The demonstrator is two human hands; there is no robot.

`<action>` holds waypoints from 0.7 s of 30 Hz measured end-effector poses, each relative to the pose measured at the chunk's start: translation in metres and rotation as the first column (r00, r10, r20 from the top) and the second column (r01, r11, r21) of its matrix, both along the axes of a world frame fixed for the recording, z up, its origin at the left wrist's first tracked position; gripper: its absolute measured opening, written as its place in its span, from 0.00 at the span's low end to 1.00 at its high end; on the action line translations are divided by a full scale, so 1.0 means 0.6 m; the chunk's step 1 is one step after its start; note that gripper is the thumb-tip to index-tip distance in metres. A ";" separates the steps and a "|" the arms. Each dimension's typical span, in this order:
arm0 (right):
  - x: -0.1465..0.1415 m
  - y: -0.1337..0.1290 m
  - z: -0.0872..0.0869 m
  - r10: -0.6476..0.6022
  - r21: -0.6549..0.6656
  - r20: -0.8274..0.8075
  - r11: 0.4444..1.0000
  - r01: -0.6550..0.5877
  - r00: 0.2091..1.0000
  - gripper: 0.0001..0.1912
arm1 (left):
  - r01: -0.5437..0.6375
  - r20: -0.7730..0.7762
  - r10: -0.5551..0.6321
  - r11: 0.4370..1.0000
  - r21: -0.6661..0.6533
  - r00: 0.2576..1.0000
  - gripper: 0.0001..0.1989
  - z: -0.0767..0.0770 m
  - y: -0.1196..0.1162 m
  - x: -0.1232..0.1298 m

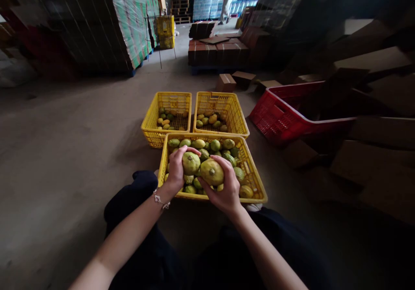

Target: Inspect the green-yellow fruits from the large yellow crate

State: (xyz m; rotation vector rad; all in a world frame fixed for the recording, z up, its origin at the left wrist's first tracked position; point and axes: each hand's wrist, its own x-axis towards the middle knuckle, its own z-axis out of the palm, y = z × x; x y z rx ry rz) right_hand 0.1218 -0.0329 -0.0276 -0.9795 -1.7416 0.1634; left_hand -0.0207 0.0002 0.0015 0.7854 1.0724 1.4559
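My left hand [176, 169] is closed round a yellow-green fruit [191, 164], its stem end facing me. A larger fruit [212, 172] of the same kind, possibly a papaya, sits in the grip of my right hand [228, 184]. Both are held side by side above the near yellow crate [256, 182], which contains many green and yellowish fruits [228, 144]. Behind it stand two more yellow crates, the left one [149, 123] and the right one [238, 115], each with several fruits at the bottom. My fingers hide part of the near crate's contents.
A red crate [279, 117] stands at the right among cardboard boxes [372, 160]. Small cartons [226, 82] lie on the floor beyond the crates. Further back are a pallet of brown boxes [217, 52], a wrapped stack [132, 22] and a person [227, 0].
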 end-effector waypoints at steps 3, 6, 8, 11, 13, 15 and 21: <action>0.001 0.005 -0.003 0.007 -0.029 0.020 1.000 -0.007 1.000 0.31 | -0.021 0.118 0.039 0.988 -0.154 0.992 0.17 -0.014 0.009 0.001; 0.002 0.011 -0.010 0.034 -0.077 0.066 0.997 -0.029 0.997 0.30 | -0.057 0.140 0.093 0.969 -0.239 0.986 0.17 -0.021 0.013 0.000; 0.003 0.014 -0.014 0.053 -0.130 0.070 0.991 -0.043 0.996 0.28 | -0.038 0.177 0.096 0.952 -0.304 0.979 0.15 -0.018 0.016 -0.002; 0.004 0.019 -0.014 0.019 -0.248 -0.011 0.968 -0.021 1.000 0.28 | 0.061 0.314 0.076 0.913 -0.404 0.946 0.14 -0.006 0.018 -0.003; 0.004 0.024 -0.010 -0.043 -0.371 -0.105 0.929 0.000 0.994 0.29 | 0.130 0.400 0.074 0.879 -0.459 0.914 0.14 0.004 0.018 -0.003; 0.005 0.028 -0.002 -0.123 -0.506 -0.221 0.862 -0.006 0.967 0.29 | 0.193 0.450 0.064 0.844 -0.501 0.891 0.14 0.012 0.017 -0.002; 0.004 0.037 0.011 -0.347 -0.767 -0.544 0.576 -0.284 0.764 0.32 | 0.276 0.469 0.013 0.794 -0.542 0.883 0.12 0.016 0.013 0.001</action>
